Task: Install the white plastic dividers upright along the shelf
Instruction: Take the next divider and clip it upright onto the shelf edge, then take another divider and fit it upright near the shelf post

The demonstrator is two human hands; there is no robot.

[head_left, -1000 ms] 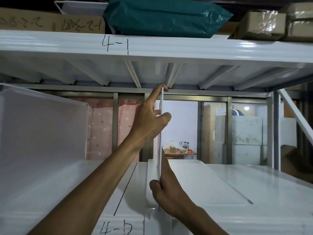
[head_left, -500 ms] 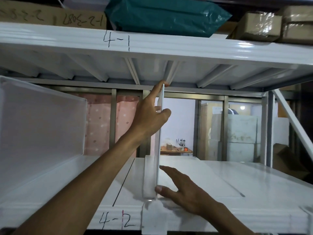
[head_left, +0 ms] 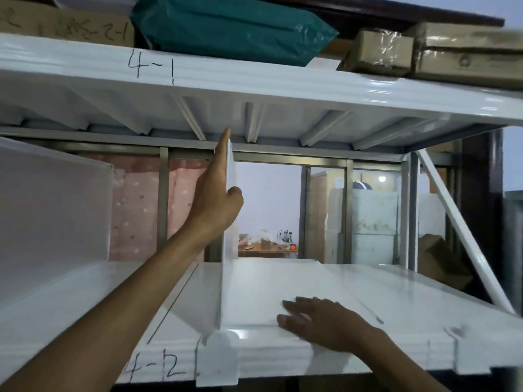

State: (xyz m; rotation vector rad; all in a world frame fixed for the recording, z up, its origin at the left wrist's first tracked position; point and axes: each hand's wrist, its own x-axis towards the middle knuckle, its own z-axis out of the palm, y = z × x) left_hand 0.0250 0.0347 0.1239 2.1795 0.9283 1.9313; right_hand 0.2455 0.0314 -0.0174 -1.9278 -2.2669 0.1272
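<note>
Divider upright, L hand pinching top, R hand flat, released, on base.

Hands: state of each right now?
Left hand: shut on the upright white divider, near its top.
Right hand: open, flat on the divider's base plate, gripping nothing.

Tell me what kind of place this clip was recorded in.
Most likely a storeroom or small warehouse. White metal shelving carries handwritten bay codes, "4-1" above and "4-2" below. The top shelf holds taped cardboard boxes and a teal plastic parcel, and more boxes stand behind.
</note>
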